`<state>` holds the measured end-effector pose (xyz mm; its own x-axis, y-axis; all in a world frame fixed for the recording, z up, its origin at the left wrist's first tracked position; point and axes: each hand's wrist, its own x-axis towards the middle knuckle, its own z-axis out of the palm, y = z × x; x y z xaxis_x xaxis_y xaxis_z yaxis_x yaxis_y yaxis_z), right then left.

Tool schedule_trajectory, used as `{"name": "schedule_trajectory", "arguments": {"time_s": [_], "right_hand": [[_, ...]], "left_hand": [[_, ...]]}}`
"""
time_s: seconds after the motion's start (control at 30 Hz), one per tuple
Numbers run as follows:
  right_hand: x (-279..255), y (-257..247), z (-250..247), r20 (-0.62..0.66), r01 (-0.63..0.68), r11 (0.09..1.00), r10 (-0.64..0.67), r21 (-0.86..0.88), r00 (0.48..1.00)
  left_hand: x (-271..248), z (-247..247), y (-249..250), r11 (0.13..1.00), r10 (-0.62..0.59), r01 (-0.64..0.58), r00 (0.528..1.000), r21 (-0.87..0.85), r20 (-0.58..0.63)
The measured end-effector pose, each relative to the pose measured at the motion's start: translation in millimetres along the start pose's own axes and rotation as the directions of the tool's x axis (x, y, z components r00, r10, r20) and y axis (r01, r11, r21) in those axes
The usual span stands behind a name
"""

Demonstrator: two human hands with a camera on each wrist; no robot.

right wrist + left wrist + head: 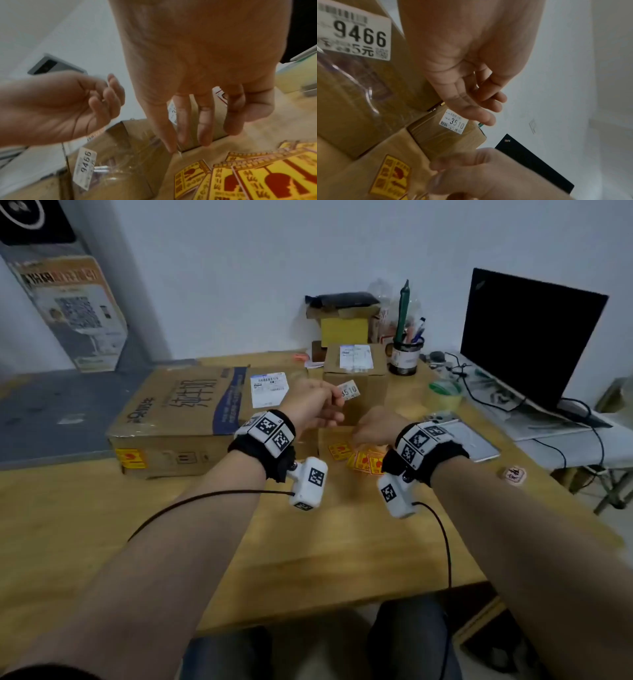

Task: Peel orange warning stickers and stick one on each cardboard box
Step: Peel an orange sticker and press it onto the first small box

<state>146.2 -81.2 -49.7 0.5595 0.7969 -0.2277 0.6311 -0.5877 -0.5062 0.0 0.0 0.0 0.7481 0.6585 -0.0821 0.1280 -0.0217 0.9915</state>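
A large cardboard box (178, 412) lies at the left with an orange warning sticker (131, 458) on its front corner. Behind my hands stands a small cardboard box (356, 381) that bears a white label reading 3510 (453, 125). Several orange stickers (363, 462) lie fanned on the table, with one (390, 175) a little apart. My left hand (334, 409) hovers in front of the small box, fingers relaxed and empty (479, 105). My right hand (370, 433) hangs over the stickers with fingers pointing down (197, 135); nothing shows between them.
The wooden table (308, 542) ends near my lap. A laptop (527, 344) with cables sits at the right, a phone (459, 436) beside my right wrist. A pen cup (406, 354), a tape roll (445, 393) and stacked boxes (342, 320) stand at the back.
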Motion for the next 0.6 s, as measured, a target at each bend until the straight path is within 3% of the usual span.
{"name": "schedule_trajectory", "arguments": {"time_s": [0.3, 0.5, 0.6], "right_hand": [[45.0, -6.9, 19.5, 0.172, 0.071, 0.945, -0.015, -0.320, 0.985], [45.2, -9.2, 19.0, 0.159, 0.035, 0.958, 0.011, -0.285, 0.987], [35.7, -14.2, 16.0, 0.105, 0.020, 0.982, 0.000, -0.188, 0.994]], "left_hand": [[26.2, -12.6, 11.1, 1.000, -0.009, 0.008, 0.999, -0.026, -0.032], [27.3, -15.9, 14.5, 0.998, -0.016, 0.013, 0.999, -0.063, -0.038], [27.6, -18.9, 13.2, 0.997, -0.012, 0.009, 0.999, -0.074, -0.041]]}}
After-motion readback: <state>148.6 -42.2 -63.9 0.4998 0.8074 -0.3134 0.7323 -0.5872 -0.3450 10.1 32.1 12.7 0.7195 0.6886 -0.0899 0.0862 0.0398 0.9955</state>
